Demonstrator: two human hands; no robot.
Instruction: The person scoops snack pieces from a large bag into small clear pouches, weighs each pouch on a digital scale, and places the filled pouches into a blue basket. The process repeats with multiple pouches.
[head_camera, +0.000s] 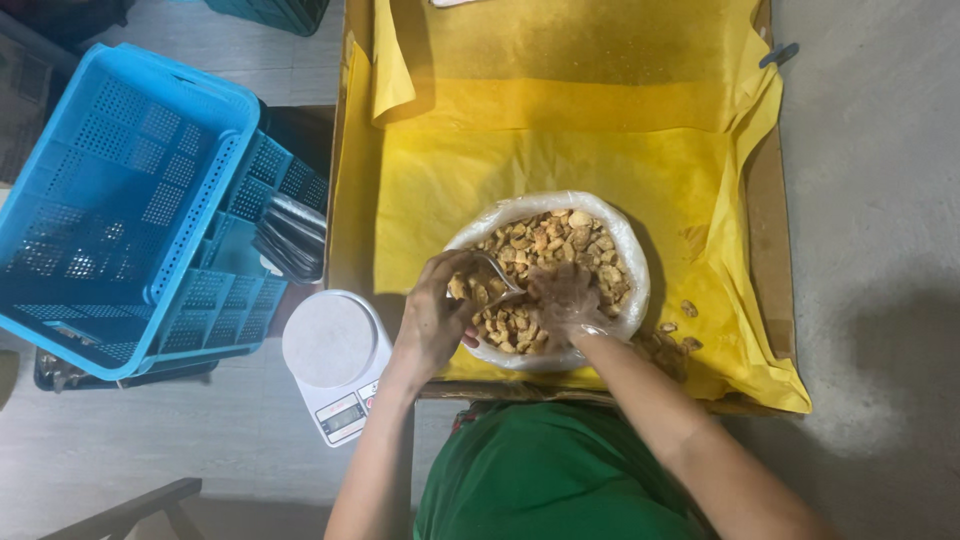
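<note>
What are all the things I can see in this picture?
Bag of snack pieces: one, clear bag, tan pieces, middle of the box.
Loose pieces: a few, brown, right of the bag.
Yellow paper: lining the cardboard box.
Crates: two, blue, left.
Dark packets: a stack, in the lower crate.
Scale: one, white, beside the box.
Green clothing: bottom.
Left hand: holds a clear scoop.
Right hand: in the pieces, clear glove.

1. Left hand (432, 318): bare, fingers curled in a pinch, thumb side up, forearm reaching up from below.
2. Right hand (562, 293): clear-gloved, palm down, fingers spread, forearm angled in from lower right.
</note>
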